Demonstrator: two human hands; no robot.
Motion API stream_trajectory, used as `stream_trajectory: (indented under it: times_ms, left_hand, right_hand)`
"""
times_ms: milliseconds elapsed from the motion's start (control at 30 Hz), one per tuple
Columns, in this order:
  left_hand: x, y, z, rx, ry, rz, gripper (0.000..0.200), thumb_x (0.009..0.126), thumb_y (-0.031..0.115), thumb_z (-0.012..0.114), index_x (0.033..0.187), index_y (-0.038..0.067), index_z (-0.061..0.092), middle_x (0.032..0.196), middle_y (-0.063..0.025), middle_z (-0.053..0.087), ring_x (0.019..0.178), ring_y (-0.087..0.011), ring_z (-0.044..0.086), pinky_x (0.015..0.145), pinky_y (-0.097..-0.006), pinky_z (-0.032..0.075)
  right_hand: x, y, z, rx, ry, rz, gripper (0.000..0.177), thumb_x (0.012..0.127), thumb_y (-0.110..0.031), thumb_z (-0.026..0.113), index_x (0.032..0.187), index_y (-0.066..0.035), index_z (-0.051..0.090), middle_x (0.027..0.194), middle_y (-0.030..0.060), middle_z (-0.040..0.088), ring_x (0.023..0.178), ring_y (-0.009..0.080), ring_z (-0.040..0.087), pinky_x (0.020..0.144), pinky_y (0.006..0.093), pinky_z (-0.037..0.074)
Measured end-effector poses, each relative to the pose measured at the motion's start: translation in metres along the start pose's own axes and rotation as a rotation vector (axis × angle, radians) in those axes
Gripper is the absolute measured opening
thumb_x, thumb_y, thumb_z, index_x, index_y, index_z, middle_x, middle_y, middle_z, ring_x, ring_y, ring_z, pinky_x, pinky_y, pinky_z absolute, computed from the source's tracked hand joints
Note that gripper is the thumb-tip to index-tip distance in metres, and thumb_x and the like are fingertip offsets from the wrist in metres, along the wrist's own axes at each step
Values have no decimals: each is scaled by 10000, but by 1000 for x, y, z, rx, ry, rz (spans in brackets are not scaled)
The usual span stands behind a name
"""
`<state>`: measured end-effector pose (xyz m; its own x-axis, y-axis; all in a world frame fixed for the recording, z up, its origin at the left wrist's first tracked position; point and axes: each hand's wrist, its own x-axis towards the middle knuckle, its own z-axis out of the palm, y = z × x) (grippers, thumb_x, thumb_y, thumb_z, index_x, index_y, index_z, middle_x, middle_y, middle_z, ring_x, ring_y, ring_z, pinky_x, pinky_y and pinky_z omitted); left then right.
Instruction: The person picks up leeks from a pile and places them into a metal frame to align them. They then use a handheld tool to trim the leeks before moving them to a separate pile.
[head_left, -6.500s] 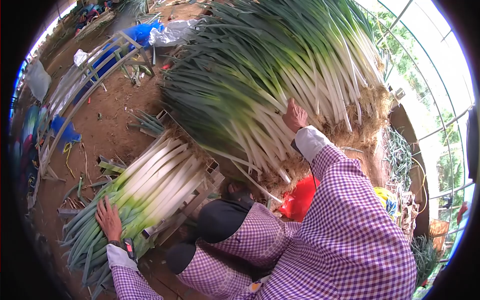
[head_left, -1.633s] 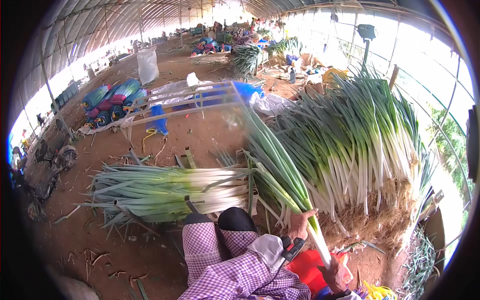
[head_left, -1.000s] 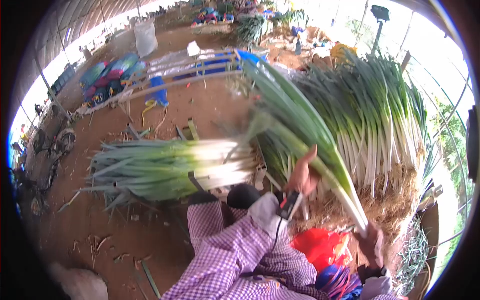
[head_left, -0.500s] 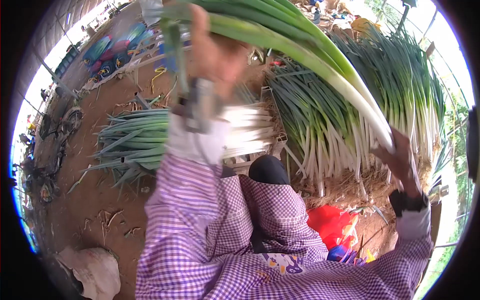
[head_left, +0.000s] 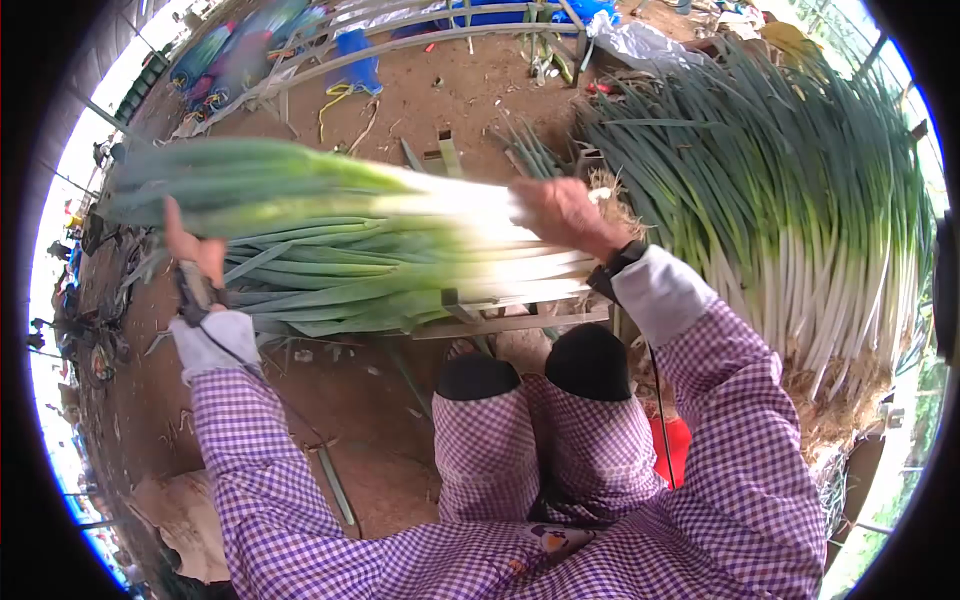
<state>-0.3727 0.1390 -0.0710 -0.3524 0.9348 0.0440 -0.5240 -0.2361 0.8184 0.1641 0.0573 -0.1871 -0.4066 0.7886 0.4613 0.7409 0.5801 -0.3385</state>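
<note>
A bunch of leeks, blurred by motion, lies crosswise between my two hands, green leaves to the left and white stems to the right. My right hand is closed around the white stems near the root end. At the leafy end, my left hand holds the leaves from the near side; some of its fingers are hidden or blurred. Right below the held bunch, a pile of leeks lies the same way in a low wooden frame in front of my knees.
A large heap of leeks fills the right side, roots toward me. At the back stand a wooden rail, a blue bag and white plastic sheeting. A red bag lies beside my right knee, a pale sack at lower left.
The leeks have swung down from high up, slanting to the right, to lie level over the pile. My right hand has moved left with the stems; my left hand has moved left and down.
</note>
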Motion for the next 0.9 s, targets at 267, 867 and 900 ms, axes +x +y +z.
stream_trajectory:
  times_ms: [267,867,900]
  left_hand:
    - [5,-131,-115,201,275,-253,575,905,372,742,1343,38,577,1328,-121,602,1150,-306,611,976,-506,511]
    - [-74,-101,-3,1514,-270,734,727,816,221,794,1442,15,488,1468,-183,521,1392,-346,451,1171,-471,325]
    - [-93,-114,3,1588,-485,676,697,798,201,798,1419,42,524,1440,-167,545,1373,-335,466,1164,-460,330]
  right_hand:
    - [-70,48,83,-28,-270,204,220,817,-169,721,1019,-121,650,859,138,707,765,366,686,644,494,520]
    - [-79,36,67,50,-123,184,544,677,-34,793,1180,-68,587,1140,152,613,1098,390,596,959,483,465]
    - [-80,33,66,52,-107,182,542,679,-35,793,1179,-69,586,1145,148,611,1105,388,590,961,481,464]
